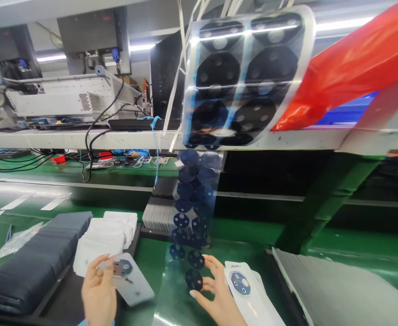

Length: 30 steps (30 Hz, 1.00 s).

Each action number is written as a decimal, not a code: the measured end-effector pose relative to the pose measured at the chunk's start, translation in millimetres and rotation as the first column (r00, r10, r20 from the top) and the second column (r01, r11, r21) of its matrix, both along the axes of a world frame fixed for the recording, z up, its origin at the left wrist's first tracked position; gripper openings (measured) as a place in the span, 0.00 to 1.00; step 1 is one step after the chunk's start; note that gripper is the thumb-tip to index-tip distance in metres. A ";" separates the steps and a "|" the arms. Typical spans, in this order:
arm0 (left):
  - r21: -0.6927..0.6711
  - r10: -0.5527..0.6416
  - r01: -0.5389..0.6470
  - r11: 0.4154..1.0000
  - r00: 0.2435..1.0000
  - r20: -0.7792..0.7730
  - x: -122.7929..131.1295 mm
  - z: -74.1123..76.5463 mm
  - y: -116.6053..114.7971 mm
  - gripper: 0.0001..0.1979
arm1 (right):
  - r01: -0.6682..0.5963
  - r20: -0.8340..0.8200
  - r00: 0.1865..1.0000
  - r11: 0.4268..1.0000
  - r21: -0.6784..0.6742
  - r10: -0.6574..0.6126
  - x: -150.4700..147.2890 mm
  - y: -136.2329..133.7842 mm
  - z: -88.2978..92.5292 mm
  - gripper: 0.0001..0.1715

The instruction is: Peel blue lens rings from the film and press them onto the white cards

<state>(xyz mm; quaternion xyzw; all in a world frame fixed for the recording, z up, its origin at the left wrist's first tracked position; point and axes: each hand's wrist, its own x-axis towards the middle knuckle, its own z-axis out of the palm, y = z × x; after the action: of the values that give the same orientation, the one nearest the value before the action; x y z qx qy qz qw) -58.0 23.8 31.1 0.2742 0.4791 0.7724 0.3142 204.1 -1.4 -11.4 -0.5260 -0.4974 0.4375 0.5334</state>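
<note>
My left hand (98, 285) pinches a whitish phone back panel (134, 280) by its upper left edge. Near that top edge the panel has a dark round camera area. My right hand (215, 283) has its thumb and fingers at the edge of a dark round film sticker (194, 280) with small holes. This sticker lies low on a clear hanging strip (175, 290), below another dark sticker (196, 259). The strip comes down from a roll (249, 77) of paired dark stickers. Beside my right hand lie several white panels (249, 290), the top one bearing a dark camera sticker.
White panels (100, 240) lie stacked behind my left hand, next to a long row of dark panels (32, 262). A tray of grey panels (348, 285) stands at right, another panel row (160, 213) at the back. The shelf edge (134, 139) and red plastic (351, 68) hang overhead.
</note>
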 end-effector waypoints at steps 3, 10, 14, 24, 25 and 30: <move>-0.221 -0.377 0.398 0.890 0.917 0.134 26.6 -10.3 -3.6 0.30 | -0.101 -0.007 0.995 0.994 -0.044 0.101 -0.3 1.0 2.4 0.32; -0.390 -0.766 0.754 0.529 0.622 0.164 55.6 -26.5 -10.6 0.29 | -0.083 -0.044 0.996 0.996 -0.039 0.081 -0.4 3.3 11.9 0.26; -0.430 -0.736 0.646 0.631 0.673 -0.070 42.1 -27.3 1.3 0.34 | 0.000 -0.150 0.989 1.000 0.020 0.003 -4.8 3.9 12.4 0.24; -0.554 -0.867 0.693 0.462 0.483 -0.118 40.8 -41.8 15.9 0.29 | 0.200 -0.266 0.948 0.978 0.065 -0.176 -17.2 2.7 -1.3 0.24; -0.574 -0.879 0.689 0.443 0.460 -0.126 40.8 -41.0 15.6 0.28 | 0.218 -0.274 0.943 0.973 0.075 -0.190 -17.5 2.6 -1.7 0.24; -0.647 -0.879 0.608 0.460 0.416 -0.233 39.6 -30.5 21.4 0.19 | 0.227 -0.314 0.933 0.966 0.124 -0.179 -16.9 2.2 -1.1 0.24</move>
<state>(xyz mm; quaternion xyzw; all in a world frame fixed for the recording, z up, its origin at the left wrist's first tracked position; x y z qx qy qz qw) -18.4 45.2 0.6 0.5843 0.5339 0.2859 0.5402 187.2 0.8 -12.5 -0.4582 -0.3867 0.4137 0.6852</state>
